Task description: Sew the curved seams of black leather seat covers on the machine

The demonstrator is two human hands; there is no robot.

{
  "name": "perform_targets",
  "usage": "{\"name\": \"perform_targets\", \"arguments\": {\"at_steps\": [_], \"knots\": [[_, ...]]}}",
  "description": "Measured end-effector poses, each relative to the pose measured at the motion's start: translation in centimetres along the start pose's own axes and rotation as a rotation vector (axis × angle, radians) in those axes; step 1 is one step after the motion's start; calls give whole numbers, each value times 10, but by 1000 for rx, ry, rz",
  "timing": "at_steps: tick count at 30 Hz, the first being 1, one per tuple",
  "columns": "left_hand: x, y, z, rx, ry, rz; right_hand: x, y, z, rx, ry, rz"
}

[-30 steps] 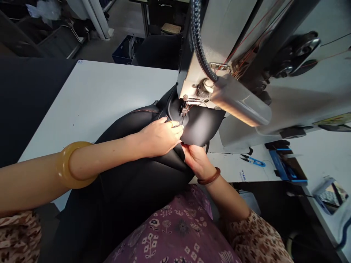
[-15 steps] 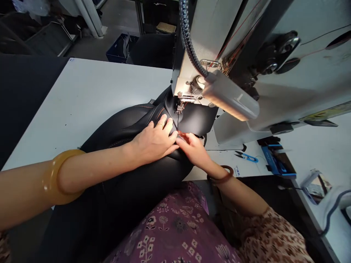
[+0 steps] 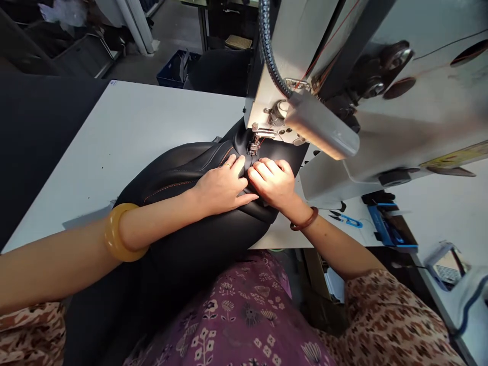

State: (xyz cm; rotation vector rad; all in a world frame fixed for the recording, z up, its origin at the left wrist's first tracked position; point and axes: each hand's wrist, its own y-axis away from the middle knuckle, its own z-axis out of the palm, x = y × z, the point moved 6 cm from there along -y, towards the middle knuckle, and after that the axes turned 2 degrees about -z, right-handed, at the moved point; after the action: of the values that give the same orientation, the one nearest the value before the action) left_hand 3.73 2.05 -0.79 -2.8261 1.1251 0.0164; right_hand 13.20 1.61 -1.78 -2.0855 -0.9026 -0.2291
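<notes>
A black leather-like piece with orange and grey stitched seams spreads over the white table and down toward my lap. Its upper edge runs beneath the sewing machine's presser foot. My left hand lies on the piece just left of the foot, its fingers spread and its thumb stretched out to the right. Close beside it, my right hand has its fingers curled down on the material in front of the foot. The fold under these fingers is hidden. A lamp lights the spot around the needle.
The sewing machine body fills the upper right. Blue thread snips and a blue box rest on the right side of the white table. A dark blue crate stands on the floor behind.
My right hand has moved up toward the presser foot and turned over, its fingers now curled with knuckles on top. My left hand stays on the piece, thumb now stretched out. The view has shifted slightly.
</notes>
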Motion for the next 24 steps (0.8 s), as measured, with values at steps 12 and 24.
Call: {"name": "perform_targets", "arguments": {"at_steps": [12, 24], "knots": [[-22, -20, 2, 9, 41, 18, 9, -2, 6, 73, -28, -51], [-24, -14, 4, -18, 74, 74, 8, 5, 1, 57, -100, -20]]}}
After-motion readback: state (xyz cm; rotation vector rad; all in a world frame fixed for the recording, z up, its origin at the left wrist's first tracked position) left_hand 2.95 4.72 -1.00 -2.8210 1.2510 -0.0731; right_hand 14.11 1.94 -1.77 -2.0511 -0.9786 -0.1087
